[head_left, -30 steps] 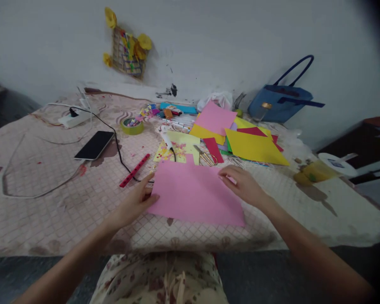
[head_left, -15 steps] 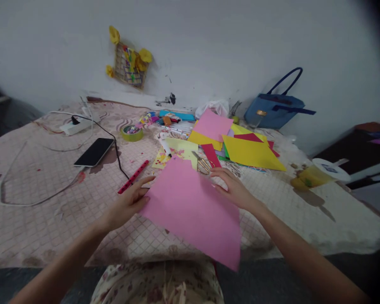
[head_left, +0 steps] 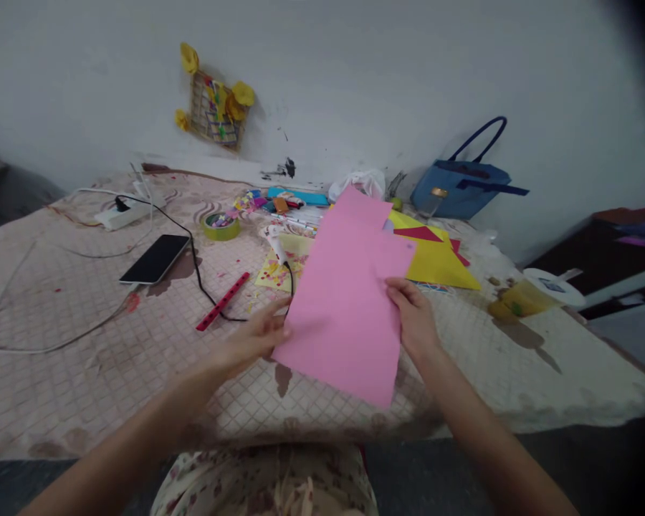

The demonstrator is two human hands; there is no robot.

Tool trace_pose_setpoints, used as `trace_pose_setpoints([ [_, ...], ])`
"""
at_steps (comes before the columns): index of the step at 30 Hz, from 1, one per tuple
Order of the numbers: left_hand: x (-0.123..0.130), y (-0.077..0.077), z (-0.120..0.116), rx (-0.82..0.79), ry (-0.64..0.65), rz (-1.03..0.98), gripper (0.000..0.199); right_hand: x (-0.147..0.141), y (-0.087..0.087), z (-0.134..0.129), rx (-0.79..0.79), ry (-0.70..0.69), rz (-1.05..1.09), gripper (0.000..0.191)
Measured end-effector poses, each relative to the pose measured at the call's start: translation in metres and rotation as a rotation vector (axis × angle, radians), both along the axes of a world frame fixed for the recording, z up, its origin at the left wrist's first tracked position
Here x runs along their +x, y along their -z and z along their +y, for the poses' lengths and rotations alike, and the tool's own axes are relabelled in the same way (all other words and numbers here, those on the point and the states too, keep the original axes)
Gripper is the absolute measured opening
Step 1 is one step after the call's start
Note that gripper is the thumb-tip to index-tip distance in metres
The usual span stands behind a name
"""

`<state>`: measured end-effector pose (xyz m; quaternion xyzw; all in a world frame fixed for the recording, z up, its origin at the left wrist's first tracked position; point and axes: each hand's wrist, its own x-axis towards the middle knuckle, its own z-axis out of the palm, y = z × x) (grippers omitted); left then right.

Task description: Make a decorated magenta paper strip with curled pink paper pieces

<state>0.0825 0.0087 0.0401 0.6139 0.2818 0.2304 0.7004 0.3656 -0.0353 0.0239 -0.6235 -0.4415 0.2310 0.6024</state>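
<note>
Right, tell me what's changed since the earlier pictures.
The pink sheet has been turned and now reaches farther away from the person, hiding the scissors from view. The right hand now holds its right edge; the left hand stays at its left edge. The phone, glue gun and tape roll lie as before.

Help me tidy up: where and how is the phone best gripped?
The phone probably suits a pinch on its long edges, from above and the left: it is slim, screen up, with a pale cable at its near end and a black cord passing its right side.
</note>
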Motion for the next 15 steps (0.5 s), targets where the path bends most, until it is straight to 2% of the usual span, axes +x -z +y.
trace_pose_setpoints([
  [1,0.004,0.001,-0.007,0.042,0.035,0.014,0.067,-0.002,0.004,-0.010,0.012,0.083,0.011,0.016],
  [3,0.008,0.004,-0.015,0.156,0.040,0.067,0.064,-0.007,0.012,-0.032,0.008,0.160,0.027,0.018],
  [6,0.003,0.009,-0.008,0.304,-0.046,0.171,0.058,-0.013,0.024,-0.069,0.032,0.074,0.057,0.027],
  [10,-0.009,0.009,0.026,0.466,-0.149,0.362,0.062,-0.020,0.033,-0.110,-0.138,-0.039,-0.115,0.034],
  [13,-0.012,0.002,0.039,0.847,-0.336,0.497,0.054,-0.036,0.038,-0.126,-0.249,-0.127,0.039,0.039],
  [15,-0.011,-0.004,0.031,1.061,-0.386,0.515,0.049,-0.051,0.042,-0.128,-0.299,-0.190,0.190,0.043],
])
